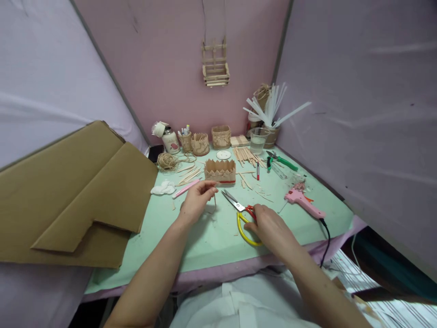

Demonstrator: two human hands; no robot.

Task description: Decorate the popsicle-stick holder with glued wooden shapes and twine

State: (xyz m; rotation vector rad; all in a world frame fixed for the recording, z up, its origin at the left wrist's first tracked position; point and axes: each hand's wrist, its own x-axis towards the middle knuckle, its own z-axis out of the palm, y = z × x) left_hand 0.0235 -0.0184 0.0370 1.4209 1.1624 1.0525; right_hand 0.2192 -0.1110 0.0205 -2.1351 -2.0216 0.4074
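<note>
My left hand (200, 199) is closed in a pinch on a thin wooden strip (215, 202), whose end hangs below the fingertips. My right hand (271, 224) grips scissors by their handles, one red and one yellow. The scissors' blades (233, 199) are slightly apart and point toward the left hand, not touching the strip. Just beyond the left fingers stands a small box with a zigzag top edge (220, 169), a red strip along its lower front. A pink pen-like tool (186, 188) lies left of the hand.
A pink glue gun (303, 202) with a black cord lies at the right, near green-handled pliers (287, 162). Wooden sticks (246, 155), twine (167, 161) and a cup of water (257, 140) sit farther back. Large cardboard (78, 191) leans at the left.
</note>
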